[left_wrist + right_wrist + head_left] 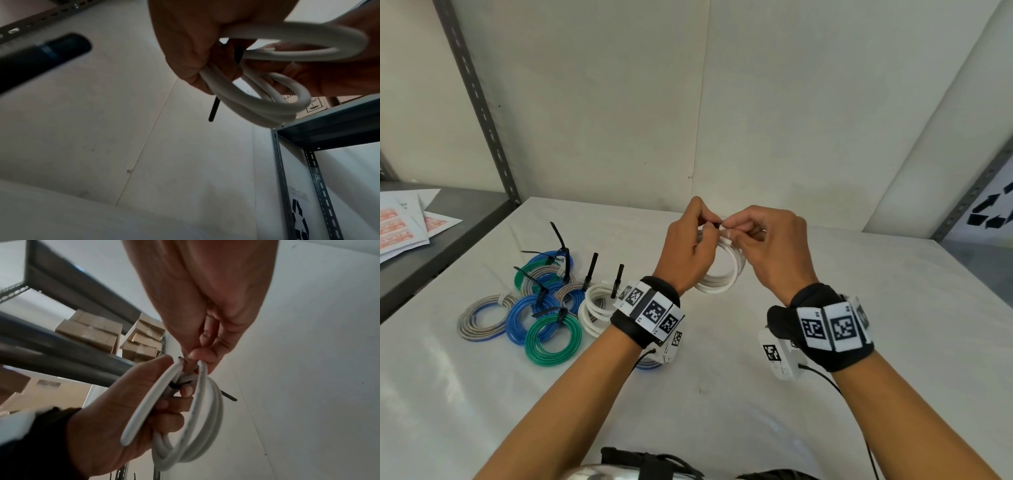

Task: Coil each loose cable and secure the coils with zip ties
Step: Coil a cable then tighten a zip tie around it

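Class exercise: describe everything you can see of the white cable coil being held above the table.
The white cable coil is a smooth, round, plastic-looking cable wound into several loose loops. It hangs upright in the air above the white table, gripped at its top by both hands, left hand and right hand. A black zip tie wraps the bundle there, its tail sticking out.

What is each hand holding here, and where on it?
Left hand grips the white cable coil at its top, where the black zip tie wraps it. Right hand pinches the tie there.
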